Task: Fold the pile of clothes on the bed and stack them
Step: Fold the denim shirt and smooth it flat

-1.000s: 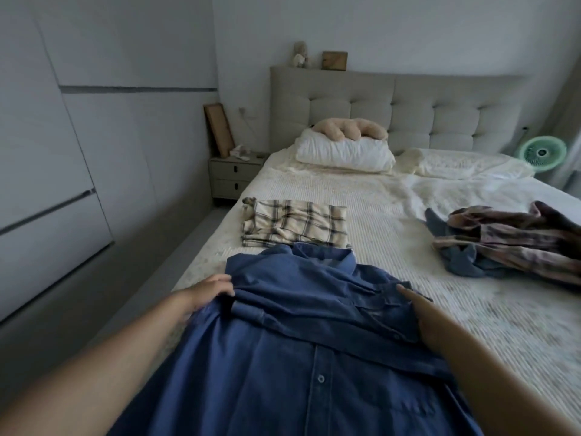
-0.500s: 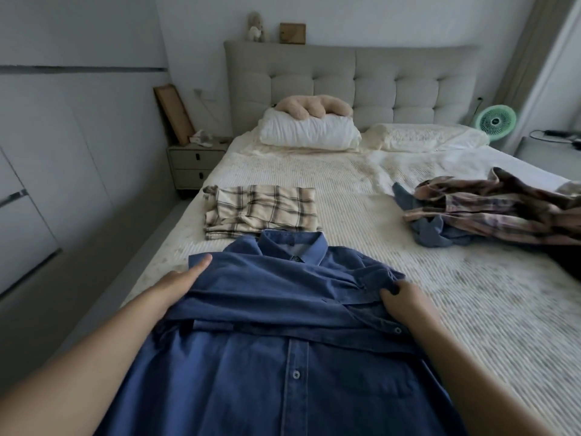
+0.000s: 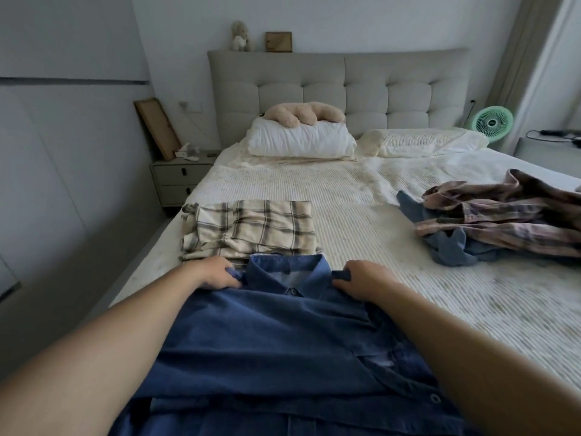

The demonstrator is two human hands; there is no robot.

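A dark blue denim shirt (image 3: 276,347) lies front-up on the bed (image 3: 361,215) in front of me, sleeves folded across its chest. My left hand (image 3: 213,273) grips the shirt's left shoulder beside the collar. My right hand (image 3: 361,283) pinches the right shoulder on the other side of the collar. Just beyond the collar lies a folded cream plaid shirt (image 3: 251,228). An unfolded heap of pink plaid and blue clothes (image 3: 496,218) sits at the right.
Two pillows (image 3: 301,141) and a plush toy (image 3: 301,113) lie against the padded headboard (image 3: 377,86). A nightstand (image 3: 179,177) stands left of the bed, a green fan (image 3: 493,122) at the far right. A grey wall of cupboards runs along the left.
Both hands slid up from the folded sleeves to the shoulders beside the collar and took hold there. The view moved closer to the shirt.
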